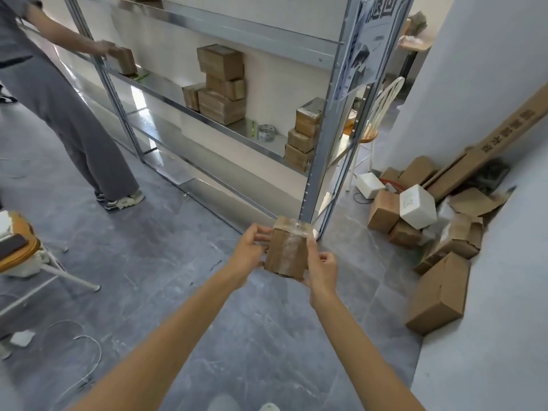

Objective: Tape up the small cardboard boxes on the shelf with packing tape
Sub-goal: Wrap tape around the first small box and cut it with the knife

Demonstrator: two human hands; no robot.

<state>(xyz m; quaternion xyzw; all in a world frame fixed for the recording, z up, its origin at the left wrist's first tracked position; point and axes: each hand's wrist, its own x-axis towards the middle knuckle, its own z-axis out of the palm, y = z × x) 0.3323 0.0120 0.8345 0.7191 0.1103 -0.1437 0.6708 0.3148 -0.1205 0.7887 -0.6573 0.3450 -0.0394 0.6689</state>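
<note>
I hold a small cardboard box (289, 249) in front of me above the floor, clear tape glinting over its top and front. My left hand (250, 253) grips its left side and my right hand (321, 269) its right side and lower corner. On the metal shelf (237, 134) stand a stack of small boxes (221, 84) in the middle and a second stack (304, 134) at the right post. A roll of packing tape (266, 132) lies on the shelf between the stacks, beside a green cutter (253, 128).
Another person (53, 93) in grey stands at the left, a hand on a box (123, 60) on the shelf. Loose cartons and white foam boxes (418, 206) pile against the right wall. A stool (20, 247) stands at the left, with cables on the floor.
</note>
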